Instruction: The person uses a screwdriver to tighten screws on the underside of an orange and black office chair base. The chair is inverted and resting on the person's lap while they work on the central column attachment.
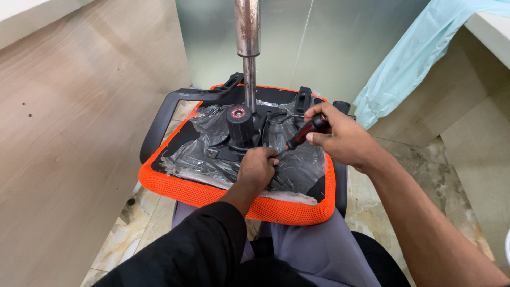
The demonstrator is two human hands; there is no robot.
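Head view: right hand (pixel 340 139) grip closed around screwdriver (pixel 307 133), its shaft slanting down-left toward fisted left hand (pixel 257 169).

Wood-grain panel (pixel 74 122), light, left side, upright, 2 small dark holes in its face. Frosted glass partition (pixel 319 48), grey-green, rear centre. Pale turquoise plastic sheet (pixel 409 58), draped from upper right over a light wooden cabinet (pixel 467 101). Marbled beige floor tiles (pixel 404 175) below.

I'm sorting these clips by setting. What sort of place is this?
Probably an office or a furniture fit-out room: pale wood-laminate panels, a frosted glass partition, a marble-look tiled floor, and an upturned orange office chair seat being worked on.
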